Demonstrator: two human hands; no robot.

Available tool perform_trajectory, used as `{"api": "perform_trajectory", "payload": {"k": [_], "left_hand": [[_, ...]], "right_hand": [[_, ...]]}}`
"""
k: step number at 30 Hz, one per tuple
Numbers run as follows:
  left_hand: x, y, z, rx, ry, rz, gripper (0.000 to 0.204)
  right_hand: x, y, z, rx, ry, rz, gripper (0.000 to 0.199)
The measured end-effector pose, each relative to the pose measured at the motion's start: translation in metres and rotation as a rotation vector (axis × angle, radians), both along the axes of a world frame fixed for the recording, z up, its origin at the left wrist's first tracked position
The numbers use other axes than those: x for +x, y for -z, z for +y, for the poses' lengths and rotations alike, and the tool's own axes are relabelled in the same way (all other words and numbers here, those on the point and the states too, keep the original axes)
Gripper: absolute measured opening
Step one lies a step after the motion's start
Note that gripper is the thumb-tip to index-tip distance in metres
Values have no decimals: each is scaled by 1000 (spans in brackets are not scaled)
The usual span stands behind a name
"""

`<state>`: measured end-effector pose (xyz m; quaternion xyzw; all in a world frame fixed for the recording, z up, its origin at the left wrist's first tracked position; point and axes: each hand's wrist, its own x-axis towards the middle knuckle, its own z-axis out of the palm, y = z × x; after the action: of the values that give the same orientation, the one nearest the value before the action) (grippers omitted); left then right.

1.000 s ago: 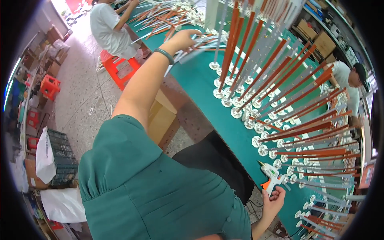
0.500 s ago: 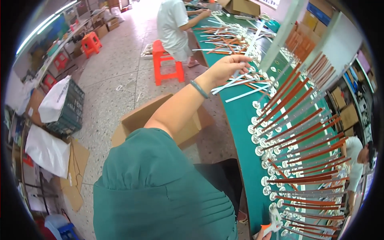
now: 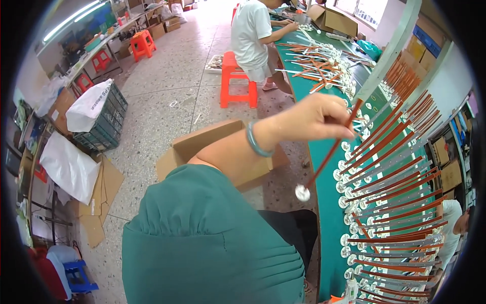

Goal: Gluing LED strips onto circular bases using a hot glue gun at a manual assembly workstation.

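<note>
Head view. We see the left hand (image 3: pixel 311 119) raised over the near edge of the green table (image 3: pixel 329 202), fingers pinched on the upper part of one rod (image 3: pixel 331 149): a thin orange-red stick ending in a white round cap (image 3: pixel 302 192). The rod's long axis runs down and to the left from the fingers, so the cap hangs below the hand, just off the table edge and above the floor. The row (image 3: pixel 390 202) of like rods lies to the right of the hand, fanned across the table with their caps lined up along its near edge; the held rod is close to that row but apart from it. The left hand is the only one near it; we cannot find the right hand in view, so its state is not shown.

An open brown carton (image 3: pixel 212 147) stands on the floor under the forearm. A green crate (image 3: pixel 104 129) with a white bag sits further left, beside flat cardboard. Another brown box (image 3: pixel 334 20) rests at the far end of the table, near a seated person (image 3: pixel 253 35) on an orange stool (image 3: pixel 235 81).
</note>
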<state>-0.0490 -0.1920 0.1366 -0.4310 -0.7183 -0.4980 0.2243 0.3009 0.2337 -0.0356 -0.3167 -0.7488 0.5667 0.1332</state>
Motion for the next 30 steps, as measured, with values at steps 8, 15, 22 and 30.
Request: {"api": "perform_trajectory", "payload": {"k": [8, 15, 22, 30], "left_hand": [[40, 12, 99, 249, 366, -125, 14], [50, 62, 167, 299, 465, -137, 17], [63, 121, 182, -160, 522, -150, 20], [65, 137, 190, -116, 588, -174, 18]], "right_hand": [[6, -3, -7, -27, 16, 90, 20], [1, -20, -29, -24, 70, 41, 20], [-5, -32, -43, -24, 151, 14, 19], [2, -17, -23, -97, -22, 52, 14]]}}
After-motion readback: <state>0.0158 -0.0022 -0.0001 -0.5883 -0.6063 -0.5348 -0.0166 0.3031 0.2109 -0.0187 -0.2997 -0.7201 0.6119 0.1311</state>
